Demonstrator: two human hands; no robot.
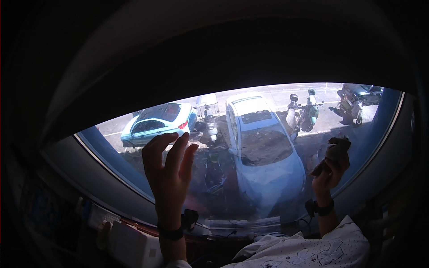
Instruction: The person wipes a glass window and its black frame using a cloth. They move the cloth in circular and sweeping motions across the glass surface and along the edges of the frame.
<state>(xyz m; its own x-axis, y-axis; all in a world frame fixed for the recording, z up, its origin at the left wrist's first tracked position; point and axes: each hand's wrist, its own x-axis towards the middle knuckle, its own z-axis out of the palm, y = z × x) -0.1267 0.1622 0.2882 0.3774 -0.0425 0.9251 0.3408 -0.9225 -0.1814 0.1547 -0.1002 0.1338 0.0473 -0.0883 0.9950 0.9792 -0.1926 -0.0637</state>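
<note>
My left hand [168, 167] is raised in front of a large window pane [214, 178], its fingers apart and slightly curled, with nothing in them. I cannot tell whether its fingertips touch the glass. Farther right, my right hand [328, 172] is also raised before the pane, its fingers closed round a crumpled cloth [338, 145]. Part of the cloth sticks out above the fist and a darker bit shows at its left side. Shade hides the cloth's exact shape. Each wrist wears a dark band with a small black device.
Below the window runs a sill [243, 223] with thin cables on it. A white box-like thing [129, 245] stands at the lower left beside a keyboard [103, 216]. Beyond the glass are a white car [268, 174], a pale blue car [154, 123] and several scooters.
</note>
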